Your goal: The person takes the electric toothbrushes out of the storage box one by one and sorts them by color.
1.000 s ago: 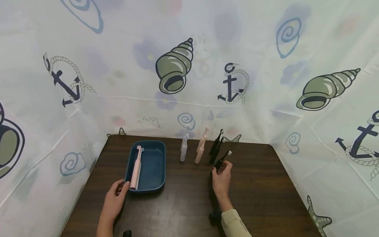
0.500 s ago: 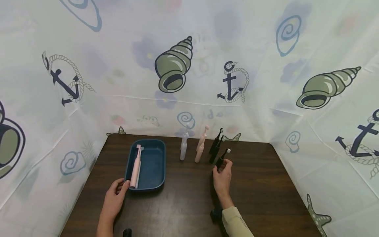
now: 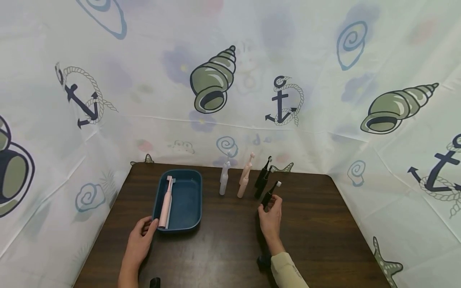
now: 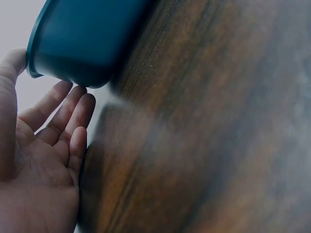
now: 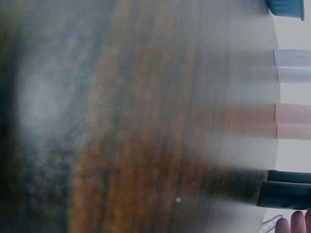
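In the head view, my right hand [image 3: 271, 218] pinches a black electric toothbrush [image 3: 267, 197] by its handle; the brush leans right, its pale head upward. Just behind it stand two more black electric toothbrushes [image 3: 262, 185]. My left hand [image 3: 140, 239] holds the near left corner of a blue tray [image 3: 200, 200], thumb at the rim and fingers against the outside, as the left wrist view shows on the tray wall [image 4: 80, 46]. Inside the tray lie a pink electric toothbrush [image 3: 165, 206] and a paler one [image 3: 170, 208] beside it. The right wrist view catches only fingertips [image 5: 297, 223] near black handles [image 5: 284, 195].
Between tray and black brushes stand two pale lilac toothbrushes [image 3: 223, 184] and two pink ones [image 3: 243, 187], upright in rows on the dark wooden table [image 3: 216, 256]. A black object [image 3: 155, 283] shows at the near edge. A patterned curtain [image 3: 155, 96] hangs behind the table.
Over the last second, my right hand has shifted very slightly forward with the black toothbrush, which stands a little more upright. My left hand stays at the tray corner.
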`<state>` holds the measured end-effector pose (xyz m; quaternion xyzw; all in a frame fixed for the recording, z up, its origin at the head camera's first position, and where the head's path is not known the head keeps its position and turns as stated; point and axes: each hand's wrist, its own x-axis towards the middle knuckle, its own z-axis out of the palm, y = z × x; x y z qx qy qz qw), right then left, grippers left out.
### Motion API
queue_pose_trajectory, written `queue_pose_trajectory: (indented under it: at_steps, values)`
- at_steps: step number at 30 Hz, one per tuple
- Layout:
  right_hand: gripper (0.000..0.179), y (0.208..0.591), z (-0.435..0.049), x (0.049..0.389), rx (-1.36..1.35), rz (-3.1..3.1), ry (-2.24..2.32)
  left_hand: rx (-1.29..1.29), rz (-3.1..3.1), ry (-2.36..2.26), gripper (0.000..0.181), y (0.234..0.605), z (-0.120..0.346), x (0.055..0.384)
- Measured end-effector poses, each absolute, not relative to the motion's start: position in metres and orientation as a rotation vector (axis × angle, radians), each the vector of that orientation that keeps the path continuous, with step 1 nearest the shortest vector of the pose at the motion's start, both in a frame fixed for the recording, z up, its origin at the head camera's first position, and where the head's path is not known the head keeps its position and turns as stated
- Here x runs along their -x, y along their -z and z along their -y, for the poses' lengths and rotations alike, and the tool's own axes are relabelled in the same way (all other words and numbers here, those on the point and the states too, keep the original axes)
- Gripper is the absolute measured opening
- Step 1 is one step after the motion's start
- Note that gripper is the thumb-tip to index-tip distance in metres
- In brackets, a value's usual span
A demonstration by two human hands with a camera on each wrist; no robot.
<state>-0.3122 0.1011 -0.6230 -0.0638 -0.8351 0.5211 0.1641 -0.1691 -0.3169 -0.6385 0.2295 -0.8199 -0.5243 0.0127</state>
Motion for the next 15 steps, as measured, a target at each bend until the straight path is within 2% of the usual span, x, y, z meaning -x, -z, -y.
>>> queue_pose_trajectory:
  at_steps: [6,15]
  values:
    - [0.057,0.621,-0.103,0.309,0.189,2.369,-1.483,-0.716,2.554,1.635,0.084,0.639,0.317,0.169]
    - [0.037,0.612,-0.097,0.301,0.250,2.380,-1.411,-0.710,2.552,1.640,0.083,0.637,0.318,0.168]
